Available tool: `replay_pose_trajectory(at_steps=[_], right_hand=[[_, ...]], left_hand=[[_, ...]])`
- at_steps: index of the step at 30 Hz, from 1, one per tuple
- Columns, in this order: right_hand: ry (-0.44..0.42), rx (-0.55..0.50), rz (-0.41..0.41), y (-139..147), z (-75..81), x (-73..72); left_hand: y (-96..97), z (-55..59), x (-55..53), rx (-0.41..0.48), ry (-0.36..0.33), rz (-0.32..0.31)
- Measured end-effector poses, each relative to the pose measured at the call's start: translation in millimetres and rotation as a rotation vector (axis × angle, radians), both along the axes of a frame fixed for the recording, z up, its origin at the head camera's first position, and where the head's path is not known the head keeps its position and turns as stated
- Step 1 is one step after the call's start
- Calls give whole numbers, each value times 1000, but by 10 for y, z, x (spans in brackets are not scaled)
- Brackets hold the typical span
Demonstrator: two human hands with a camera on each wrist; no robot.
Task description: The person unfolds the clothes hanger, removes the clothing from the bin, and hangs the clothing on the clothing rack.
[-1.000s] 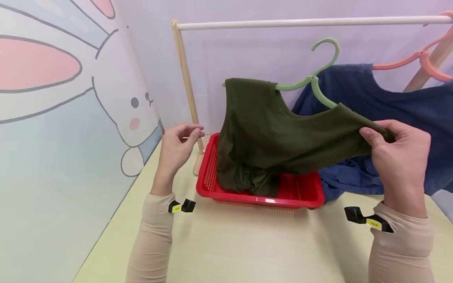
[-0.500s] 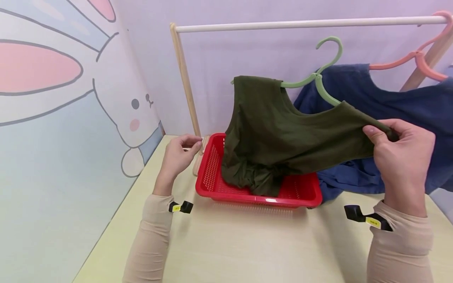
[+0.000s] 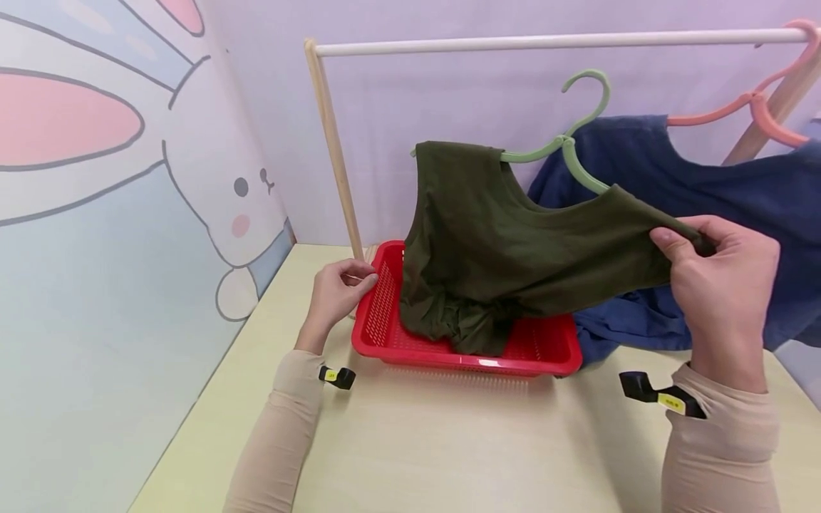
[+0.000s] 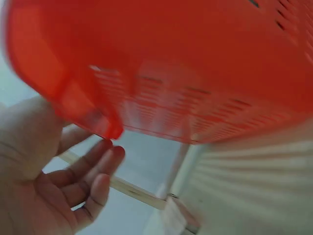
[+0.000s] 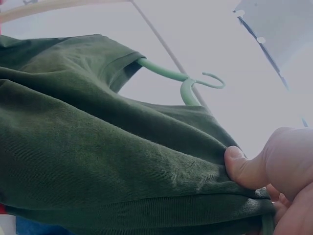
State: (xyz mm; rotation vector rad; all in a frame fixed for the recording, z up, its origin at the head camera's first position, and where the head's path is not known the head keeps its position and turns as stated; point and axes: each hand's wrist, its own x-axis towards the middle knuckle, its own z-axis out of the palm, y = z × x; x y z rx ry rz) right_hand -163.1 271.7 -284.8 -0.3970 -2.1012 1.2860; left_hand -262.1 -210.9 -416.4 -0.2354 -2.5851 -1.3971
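Observation:
A dark green sleeveless top (image 3: pixel 513 242) hangs on a light green hanger (image 3: pixel 564 146), its bottom part bunched in a red plastic basket (image 3: pixel 423 356). My right hand (image 3: pixel 727 285) pinches the top's right shoulder edge between thumb and fingers, pulling the fabric out sideways. In the right wrist view the thumb (image 5: pixel 237 164) presses on the cloth. My left hand (image 3: pixel 340 292) is at the basket's left rim, fingers loosely bent. In the left wrist view the red rim hides its thumb, and the fingertips (image 4: pixel 115 154) lie close to the rim; contact is unclear.
A rack with a white rail (image 3: pixel 551 43) and a wooden post (image 3: pixel 336 153) stands behind the basket. At right, a blue garment (image 3: pixel 641 178) hangs from a pink hanger (image 3: pixel 772 125), its lower part on the table (image 3: pixel 436 442). A wall with a painted rabbit (image 3: pixel 244 214) borders the left.
My left hand has moved right and slightly down, from beside the rack post to the basket's left rim. The right hand keeps its pinch, with the top shifting only slightly.

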Motion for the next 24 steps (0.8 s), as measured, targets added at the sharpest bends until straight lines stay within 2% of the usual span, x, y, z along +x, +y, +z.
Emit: replay_pose_trajectory(at_steps=[3, 8, 19, 24], right_hand=[[3, -3, 8, -6, 11, -1], [2, -2, 14, -20, 21, 3], [3, 17, -22, -59, 49, 42], [-23, 16, 3, -69, 35, 69]], left_hand=[[1, -71, -11, 68, -10, 17], [19, -147, -23, 177, -33, -11], [83, -200, -60, 253, -42, 21], [73, -251, -37, 294, -68, 22]])
